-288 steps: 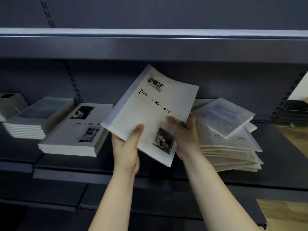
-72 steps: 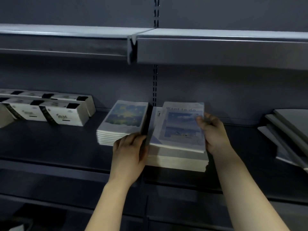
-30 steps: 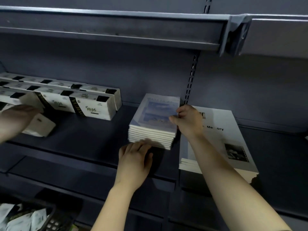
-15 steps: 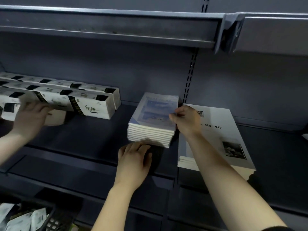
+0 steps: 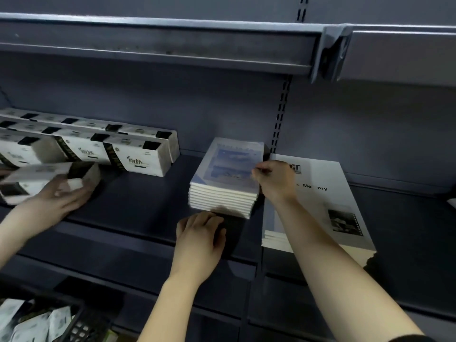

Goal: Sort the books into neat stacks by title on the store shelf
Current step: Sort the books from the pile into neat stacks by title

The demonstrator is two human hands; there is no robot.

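A neat stack of blue-covered books (image 5: 228,169) stands on the dark shelf (image 5: 138,201) at the middle. My right hand (image 5: 275,181) grips the stack's right edge, thumb on the top cover and fingers curled down the side. Resting on the shelf, my left hand (image 5: 199,234) touches the stack's front edge with its fingertips. Right beside it lies a stack of white "Time & Memory" books (image 5: 328,193), partly hidden under my right forearm.
Rows of white tissue packs (image 5: 138,156) fill the shelf's left part. Another person's hand (image 5: 58,197) holds a loose pack (image 5: 37,171) there. An upper shelf (image 5: 158,43) hangs overhead. A black basket with packs (image 5: 81,327) sits at the lower left.
The white book went onto its stack and the blue book onto the blue stack. In the last half second my hands barely moved; the other person's hand shifted right with a pack.
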